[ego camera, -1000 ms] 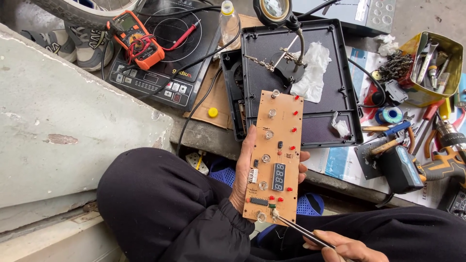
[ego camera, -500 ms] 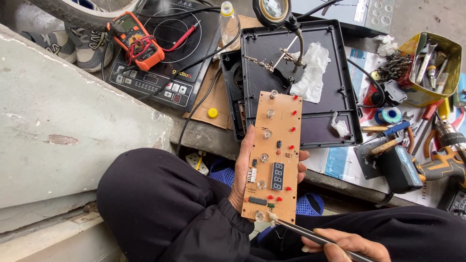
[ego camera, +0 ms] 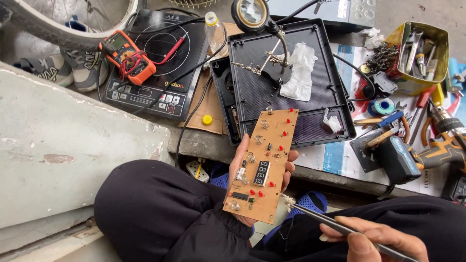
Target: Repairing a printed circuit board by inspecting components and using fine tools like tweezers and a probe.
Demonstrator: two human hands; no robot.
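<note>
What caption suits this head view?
Left hand holds a circuit board; right hand brings tweezers to its edge.

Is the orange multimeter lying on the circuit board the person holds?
No, the multimeter lies on the black induction cooktop, well apart from the circuit board.

We look down at our lap. Our left hand [ego camera: 242,170] holds a long tan circuit board [ego camera: 263,165] from beneath, face up, showing red lights and 1 small digit display. Our right hand [ego camera: 374,240] grips thin metal tweezers [ego camera: 330,224], whose tip pinches a pale tuft just beside the board's right edge. Beyond lie a black plastic tray [ego camera: 272,87], an orange multimeter [ego camera: 128,56] resting on an induction cooktop [ego camera: 160,68], and a yellow tin of tools [ego camera: 420,56].
</note>
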